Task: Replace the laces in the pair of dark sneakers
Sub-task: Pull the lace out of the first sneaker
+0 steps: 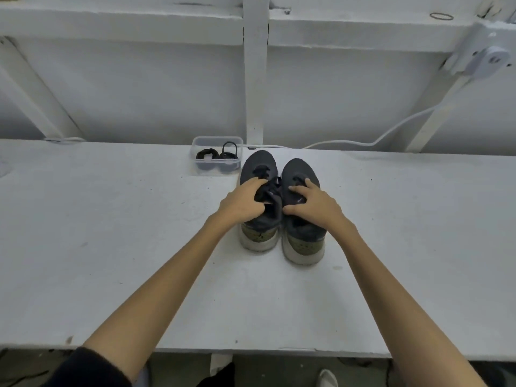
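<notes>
Two dark sneakers with white soles and olive heels stand side by side, toes pointing away: the left sneaker (258, 166) and the right sneaker (300, 170). My left hand (241, 203) grips the black laces (268, 191) on the left sneaker's tongue, fingers curled round them. My right hand (314, 203) rests on top of the right sneaker, fingers spread over its lacing and thumb on its inner side. A clear plastic box (216, 156) behind the left sneaker holds coiled black laces (230, 152).
The sneakers sit on a white workbench (111, 233) against a white wall with braces. A white cable (363, 141) runs along the back edge. The bench's front edge lies close to me, with the floor below.
</notes>
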Available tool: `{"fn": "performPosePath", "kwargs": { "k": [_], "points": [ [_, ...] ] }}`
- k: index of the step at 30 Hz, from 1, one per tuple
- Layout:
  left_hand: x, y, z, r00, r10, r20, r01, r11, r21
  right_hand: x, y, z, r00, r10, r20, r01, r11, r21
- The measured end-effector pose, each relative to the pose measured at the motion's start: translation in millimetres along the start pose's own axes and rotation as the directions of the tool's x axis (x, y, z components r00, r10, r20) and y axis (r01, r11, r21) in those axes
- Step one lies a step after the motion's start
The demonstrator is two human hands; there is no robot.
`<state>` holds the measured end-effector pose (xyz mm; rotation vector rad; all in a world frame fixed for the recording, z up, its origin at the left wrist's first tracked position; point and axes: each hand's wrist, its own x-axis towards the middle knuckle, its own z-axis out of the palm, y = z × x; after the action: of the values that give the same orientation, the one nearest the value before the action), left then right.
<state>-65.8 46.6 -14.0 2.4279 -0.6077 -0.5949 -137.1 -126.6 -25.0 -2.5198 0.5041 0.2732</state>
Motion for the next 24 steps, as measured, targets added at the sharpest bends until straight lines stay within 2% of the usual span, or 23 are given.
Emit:
{"fn": "performPosePath", "kwargs": {
  "k": [6, 13, 15, 17, 19, 22, 24],
  "points": [
    [-51, -31, 4, 1.000, -0.008, 0.025, 0.012, 0.988, -0.156, -53, 1, 17, 1.000, -0.020, -0.003, 0.020, 1.000, 0.022],
    [-114, -53, 15, 0.999, 0.025, 0.036, -0.019, 0.986, -0.168, -93, -1, 28, 0.995, -0.062, 0.082, 0.060, 0.998, 0.020],
    [-121, -57, 14, 0.999, 0.021, 0.032, -0.016, 0.987, -0.157, -97, 6, 21, 0.981, -0.093, 0.172, 0.064, 0.984, 0.167],
    [-121, -60, 12, 1.000, -0.015, 0.019, 0.018, 0.987, -0.157, -100, 19, 11, 0.955, -0.137, 0.264, 0.018, 0.913, 0.407],
    [-116, -61, 11, 0.999, -0.042, 0.013, 0.044, 0.984, -0.173, -104, 32, 6, 0.936, -0.170, 0.309, -0.026, 0.840, 0.541],
    [-105, -60, 19, 1.000, -0.020, 0.008, 0.021, 0.961, -0.277, -107, 37, 19, 0.944, -0.188, 0.271, -0.005, 0.814, 0.581],
    [-100, -58, 25, 1.000, -0.025, 0.001, 0.024, 0.945, -0.326, -106, 33, 34, 0.972, -0.152, 0.180, 0.011, 0.791, 0.611]
  ]
}}
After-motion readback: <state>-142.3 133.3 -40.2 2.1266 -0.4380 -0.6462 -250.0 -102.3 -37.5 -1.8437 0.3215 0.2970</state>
